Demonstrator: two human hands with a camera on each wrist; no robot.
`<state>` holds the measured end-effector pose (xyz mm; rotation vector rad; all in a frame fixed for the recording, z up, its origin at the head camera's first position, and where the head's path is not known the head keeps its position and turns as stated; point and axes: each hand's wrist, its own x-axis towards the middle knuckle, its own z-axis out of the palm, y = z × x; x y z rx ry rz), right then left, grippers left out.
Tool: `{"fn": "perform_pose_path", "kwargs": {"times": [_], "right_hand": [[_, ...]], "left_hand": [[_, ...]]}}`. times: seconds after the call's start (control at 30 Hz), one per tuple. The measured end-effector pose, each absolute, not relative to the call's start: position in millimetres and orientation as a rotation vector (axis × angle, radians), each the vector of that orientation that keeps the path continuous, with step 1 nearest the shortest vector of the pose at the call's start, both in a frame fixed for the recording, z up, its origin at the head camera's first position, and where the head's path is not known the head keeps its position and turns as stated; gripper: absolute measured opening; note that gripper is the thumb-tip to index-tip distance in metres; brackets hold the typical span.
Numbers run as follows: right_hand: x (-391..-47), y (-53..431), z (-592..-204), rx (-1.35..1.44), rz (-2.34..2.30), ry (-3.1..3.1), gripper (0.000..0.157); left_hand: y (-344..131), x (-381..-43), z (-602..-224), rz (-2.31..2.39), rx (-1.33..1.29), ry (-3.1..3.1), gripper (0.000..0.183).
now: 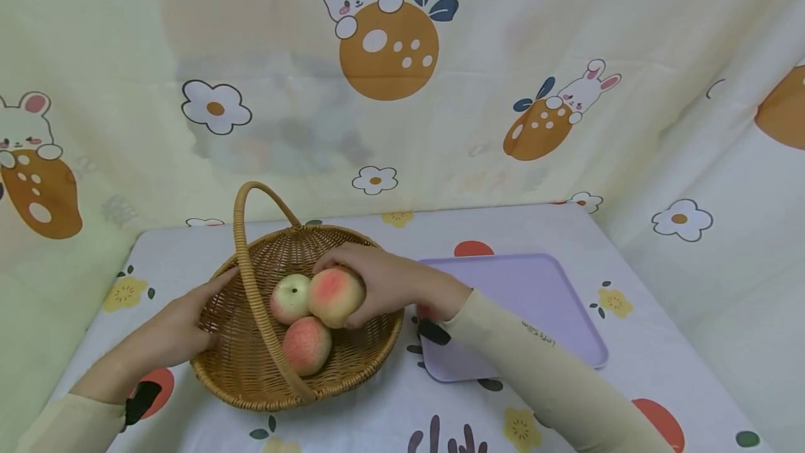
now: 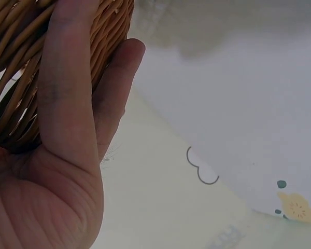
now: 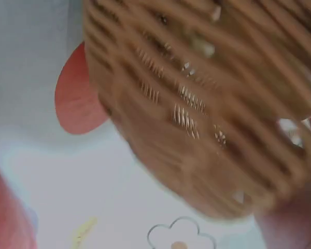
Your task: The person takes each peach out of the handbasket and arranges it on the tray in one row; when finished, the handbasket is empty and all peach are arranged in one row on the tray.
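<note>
A brown wicker basket [image 1: 251, 383] with a tall arched handle stands on the left part of the table. My left hand [image 1: 179, 324] grips its left side, the thumb over the rim. In the left wrist view, fingers of the left hand [image 2: 67, 119] lie along the woven wall. Inside the basket, my right hand [image 1: 383, 282] holds a yellow peach with a red blush [image 1: 336, 297]. Beside it lie a pale green-white peach [image 1: 291, 299] and a pinkish-red peach [image 1: 307, 346]. The right wrist view shows mostly blurred basket weave [image 3: 197, 129].
To the right of the basket lies a shallow purple tray [image 1: 522, 299], with my right forearm [image 1: 534, 362] crossing over its front-left part. A patterned cloth covers the table [image 1: 365, 418]. A curtain with printed rabbits [image 1: 277, 33] hangs behind and at the sides.
</note>
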<state>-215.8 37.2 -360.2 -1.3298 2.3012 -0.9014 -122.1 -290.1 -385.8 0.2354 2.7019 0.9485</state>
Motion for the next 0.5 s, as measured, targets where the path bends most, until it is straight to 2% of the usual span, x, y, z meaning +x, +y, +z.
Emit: {"fn": "perform_pose_path", "kwargs": {"times": [0.2,0.5], "right_hand": [[-221,69,-353,-1.243,-1.216,2.087,0.077],[-227,114,-347,-1.197,-1.426,2.056,0.078]], "left_hand": [[-290,-122,-385,0.939,0.23,2.708,0.106],[-289,-121,-384,0.958,0.23,2.697,0.107]]}}
